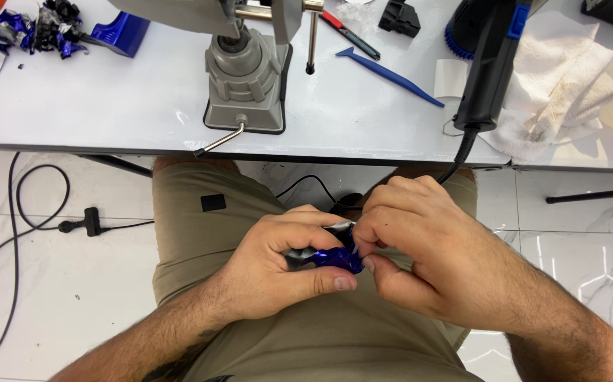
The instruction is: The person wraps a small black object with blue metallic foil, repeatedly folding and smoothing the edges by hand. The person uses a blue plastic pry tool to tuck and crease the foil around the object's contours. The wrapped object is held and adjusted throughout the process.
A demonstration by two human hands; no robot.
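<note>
Desk: white glossy desk (108,106), front edge nearest the lap.
Landmark: grey metal bench vise (244,78), clamped at the front edge.
Left of vise: crumpled blue and silver foil scraps (27,32).
Right of vise: slim blue plastic pry tool (391,74), then black corded power tool (487,67).
Far right of vise: rumpled white cloth towel (568,85).
Floor: white marble tiles (51,297) with a black cable (16,212).

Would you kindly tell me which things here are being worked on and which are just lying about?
In hand:
left hand
right hand
crumpled blue wrap piece

Lying about:
grey bench vise
blue pry tool
white towel
pile of blue scraps
black heat gun
</note>
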